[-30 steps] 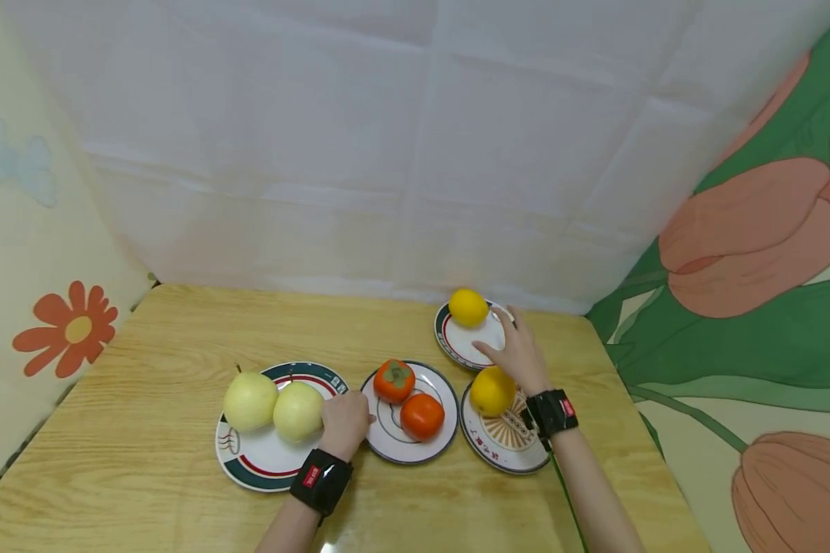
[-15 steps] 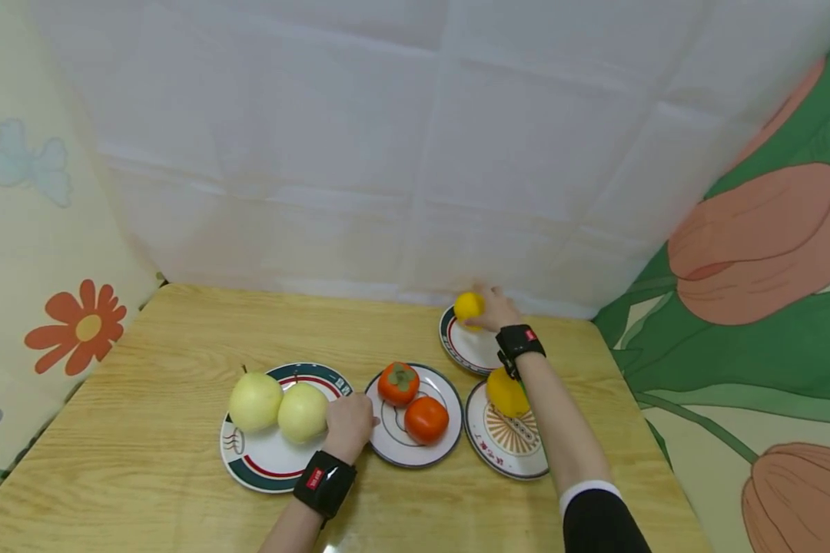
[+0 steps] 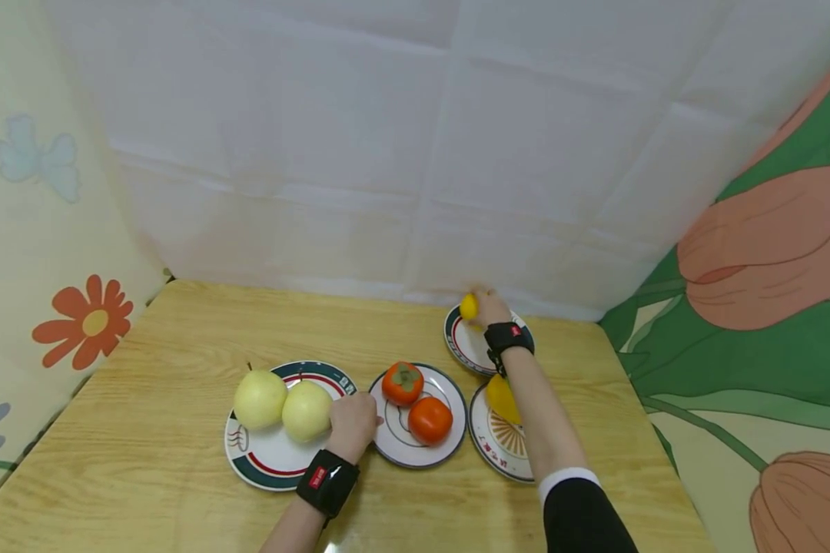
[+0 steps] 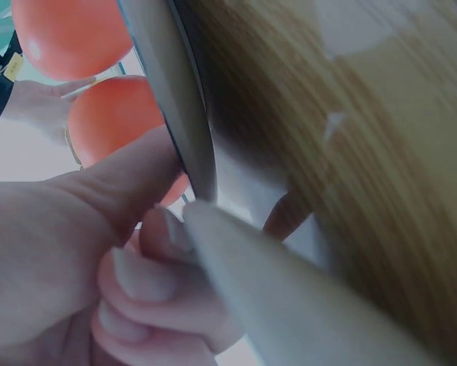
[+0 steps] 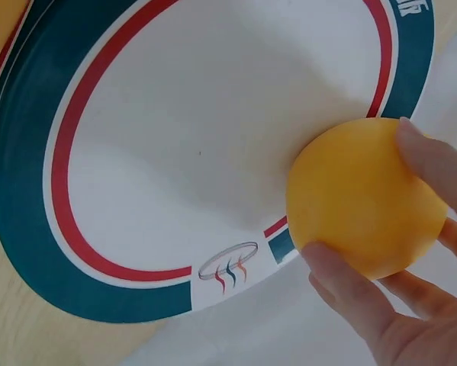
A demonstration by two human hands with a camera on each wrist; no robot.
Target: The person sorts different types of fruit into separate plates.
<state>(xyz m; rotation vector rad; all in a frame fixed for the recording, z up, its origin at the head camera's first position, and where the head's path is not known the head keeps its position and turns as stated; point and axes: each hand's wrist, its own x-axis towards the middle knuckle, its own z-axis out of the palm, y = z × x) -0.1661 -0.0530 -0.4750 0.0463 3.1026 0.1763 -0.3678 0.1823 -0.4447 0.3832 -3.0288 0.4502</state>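
In the head view my right hand (image 3: 491,309) reaches to the far plate (image 3: 459,346), white with a green and red rim. Its thumb and fingers grip a yellow lemon (image 5: 365,198) at that plate's edge; whether the lemon touches the plate I cannot tell. My left hand (image 3: 353,422) rests with curled fingers between the pear plate (image 3: 266,482) and the persimmon plate (image 3: 415,461). Its thumb (image 4: 140,171) touches the persimmon plate's rim. Two orange persimmons (image 3: 429,421) lie on that plate, and two pale green pears (image 3: 307,412) on the left one.
A fan-patterned plate (image 3: 484,442) with an orange-yellow fruit (image 3: 501,399) lies under my right forearm, partly hidden. White cloth (image 3: 304,153) hangs along the table's back edge. Bare wooden tabletop (image 3: 131,430) extends at left. A painted wall (image 3: 768,361) stands on the right.
My right hand has moved from above the near part of the far plate to its back and closed round the lemon. My left hand has stayed between the plates.
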